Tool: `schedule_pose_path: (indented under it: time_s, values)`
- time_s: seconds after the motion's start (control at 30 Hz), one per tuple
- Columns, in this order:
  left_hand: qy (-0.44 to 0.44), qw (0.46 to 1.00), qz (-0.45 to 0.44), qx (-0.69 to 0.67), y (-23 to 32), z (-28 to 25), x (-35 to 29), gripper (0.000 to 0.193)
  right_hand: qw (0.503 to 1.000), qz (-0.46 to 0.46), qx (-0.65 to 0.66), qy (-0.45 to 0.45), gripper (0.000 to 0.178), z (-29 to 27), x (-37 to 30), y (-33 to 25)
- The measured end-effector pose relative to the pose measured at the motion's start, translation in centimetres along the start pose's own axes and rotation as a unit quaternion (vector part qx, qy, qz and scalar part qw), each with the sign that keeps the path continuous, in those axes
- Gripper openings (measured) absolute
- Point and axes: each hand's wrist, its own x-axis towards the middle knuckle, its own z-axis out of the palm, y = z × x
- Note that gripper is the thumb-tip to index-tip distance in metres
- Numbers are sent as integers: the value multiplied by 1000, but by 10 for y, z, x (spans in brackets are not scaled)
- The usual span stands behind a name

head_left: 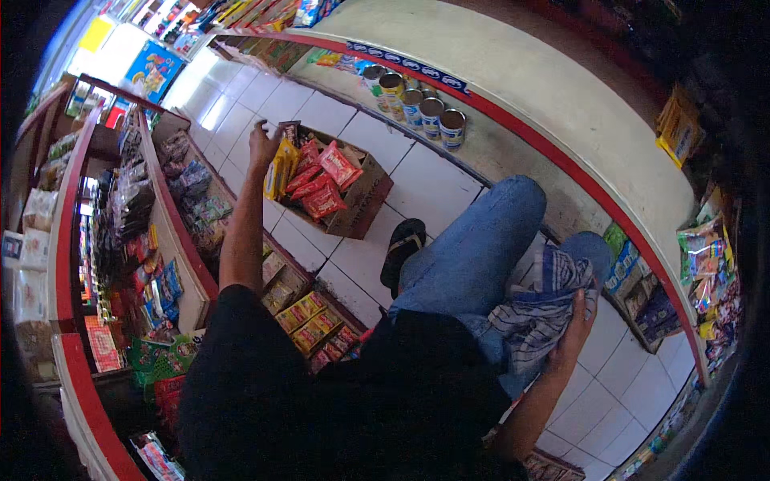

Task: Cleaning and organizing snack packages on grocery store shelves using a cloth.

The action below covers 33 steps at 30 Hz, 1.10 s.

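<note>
My left hand (263,146) is raised beside the left edge of a cardboard box (367,200) on the floor. Its fingers are apart and nothing shows between them. Red packets (324,184) fill most of the box, and yellow packets (281,168) stand upright at its left side, closest to that hand. A striped white-and-dark cloth (536,321) lies bunched over my bent leg. My right hand (573,329) grips the cloth's right side, with some fingers hidden by the folds.
Several open-topped tins (431,116) stand in a row under the red-edged shelf (553,152) beyond the box. Shelves of packets line the left, with yellow and red boxes (309,321) low beside me. White tiles (369,268) cover the floor, and my sandalled foot (403,250) rests near the box.
</note>
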Motion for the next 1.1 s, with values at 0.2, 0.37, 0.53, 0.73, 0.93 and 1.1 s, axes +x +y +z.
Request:
schedule_pose_path:
  time_s: [0.2,0.37,0.53,0.73,0.93,1.1]
  values:
    - [-98,980,-111,136,-69,13,-59,122,999,-33,20,30,58,1,-10,-3]
    - [-132,974,-115,144,-121,11,-57,120,999,-13,29,35,58,14,-19,-12]
    - [-139,976,-113,121,-99,16,-59,115,997,-28,33,60,57,18,-26,-14]
    - [-8,987,-135,91,-71,-12,-69,97,996,-49,44,54,57,17,-23,-13]
    - [-123,933,12,-338,45,-3,-84,72,994,-51,93,32,49,7,-20,-33]
    - [-357,663,-23,-657,175,48,-126,63,982,-107,150,-29,55,21,-16,-59]
